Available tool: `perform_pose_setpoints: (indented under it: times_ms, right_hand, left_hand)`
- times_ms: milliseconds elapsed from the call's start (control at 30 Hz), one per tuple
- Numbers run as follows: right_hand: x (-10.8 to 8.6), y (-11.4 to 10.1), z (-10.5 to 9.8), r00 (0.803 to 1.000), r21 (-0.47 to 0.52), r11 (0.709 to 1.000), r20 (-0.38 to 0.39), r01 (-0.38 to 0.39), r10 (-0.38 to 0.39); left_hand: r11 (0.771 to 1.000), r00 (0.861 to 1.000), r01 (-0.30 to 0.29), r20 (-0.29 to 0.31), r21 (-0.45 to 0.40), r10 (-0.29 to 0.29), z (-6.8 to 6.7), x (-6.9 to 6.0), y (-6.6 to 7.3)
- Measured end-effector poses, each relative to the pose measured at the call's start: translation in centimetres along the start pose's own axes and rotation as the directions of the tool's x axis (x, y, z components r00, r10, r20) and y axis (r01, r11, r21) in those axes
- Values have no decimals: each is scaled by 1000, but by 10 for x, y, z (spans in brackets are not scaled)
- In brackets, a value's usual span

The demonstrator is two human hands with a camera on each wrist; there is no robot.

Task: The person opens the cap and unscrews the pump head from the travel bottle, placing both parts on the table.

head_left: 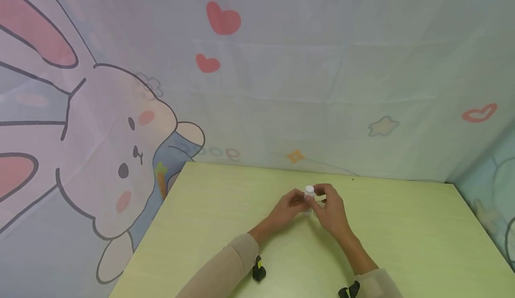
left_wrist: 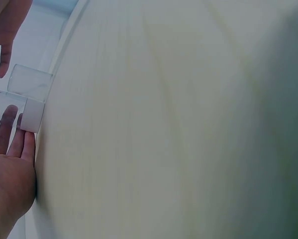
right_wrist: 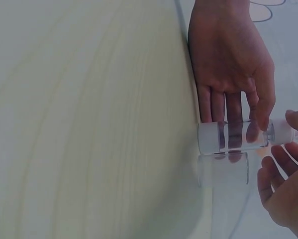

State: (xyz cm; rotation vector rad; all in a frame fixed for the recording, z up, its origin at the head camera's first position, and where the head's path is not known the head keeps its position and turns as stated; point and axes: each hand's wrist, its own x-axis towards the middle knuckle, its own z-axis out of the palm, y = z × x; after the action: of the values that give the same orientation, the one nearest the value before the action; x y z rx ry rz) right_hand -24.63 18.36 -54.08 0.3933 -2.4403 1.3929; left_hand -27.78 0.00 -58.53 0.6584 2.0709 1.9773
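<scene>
A small clear bottle (right_wrist: 243, 142) with a white bottom section (right_wrist: 208, 138) stands upright on the table, between the two hands. My left hand (right_wrist: 233, 59) grips its body, fingers behind and thumb in front near the neck. My right hand (right_wrist: 288, 199) has thumb and a finger at the white top (right_wrist: 282, 131), pinching it; its other fingers curl loosely beside the bottle. In the head view the white top (head_left: 309, 189) shows between the left hand (head_left: 289, 208) and right hand (head_left: 331, 208). Close beside the bottle is a clear, cup-like piece (left_wrist: 30, 82).
The pale yellow-green table (head_left: 225, 199) extends around the hands. Behind it hangs a printed cloth (head_left: 281, 87) with a rabbit and hearts. A black device sits at the left wrist (head_left: 259, 269) and another black device (head_left: 349, 290) at the right.
</scene>
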Motion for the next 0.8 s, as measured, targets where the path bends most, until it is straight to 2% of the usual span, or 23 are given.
perform_pose_setpoints:
  times_ms: [500, 800]
  right_hand:
    - [0, -5, 0, 1000, -2, 1000, 17, -9, 9]
    - [2, -6, 0, 1000, -19, 1000, -12, 16, -16]
  left_hand:
    - [1000, 1000, 8, -11, 23, -8, -1, 1, -1]
    - [1000, 1000, 9, -13, 20, -8, 0, 1, -1]
